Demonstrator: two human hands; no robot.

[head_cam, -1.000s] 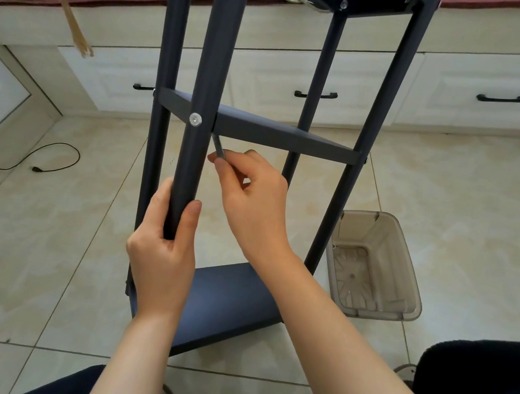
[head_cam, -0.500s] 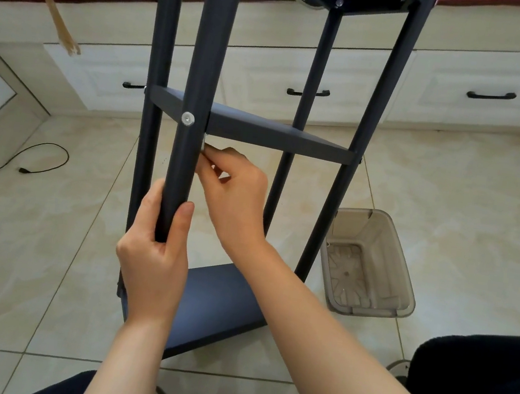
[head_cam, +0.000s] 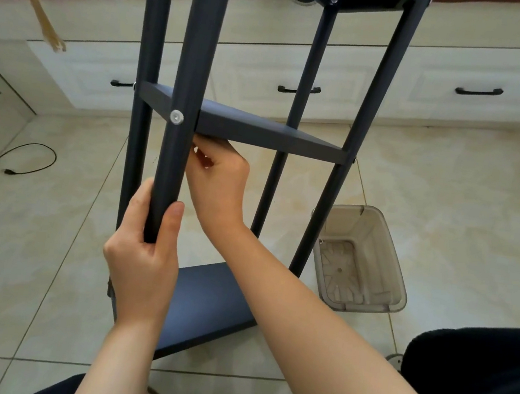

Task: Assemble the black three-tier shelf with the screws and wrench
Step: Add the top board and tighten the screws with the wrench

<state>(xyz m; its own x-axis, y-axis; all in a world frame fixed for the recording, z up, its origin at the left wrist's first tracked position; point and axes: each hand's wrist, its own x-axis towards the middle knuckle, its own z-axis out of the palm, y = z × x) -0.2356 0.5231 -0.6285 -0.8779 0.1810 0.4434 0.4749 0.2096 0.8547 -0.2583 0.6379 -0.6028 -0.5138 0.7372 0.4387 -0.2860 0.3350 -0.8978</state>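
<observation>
The black three-tier metal shelf (head_cam: 260,134) stands upright on the beige tiled floor (head_cam: 450,195), right in front of me and before the cream drawer cabinet (head_cam: 399,83). Its four round posts are matte dark, the middle tier is a flat thin board, the bottom tier sits near the floor, and the top tier is mostly cut off by the picture edge.

My left hand (head_cam: 141,257) is clenched around the nearest black post (head_cam: 174,159), I think to keep the frame from turning or tipping while the joint is worked. My right hand (head_cam: 218,175) is behind that post, just under the middle tier, with fingers curled together as if they pinch something small. I judge this is the wrench, but it is hidden, so I cannot tell what it is grasping.

A clear plastic bin (head_cam: 362,263) lies beside the right posts, touching nothing I can see.

The round silver screw head (head_cam: 176,116) sits flat in the post at the middle tier, so this corner looks already joined.
</observation>
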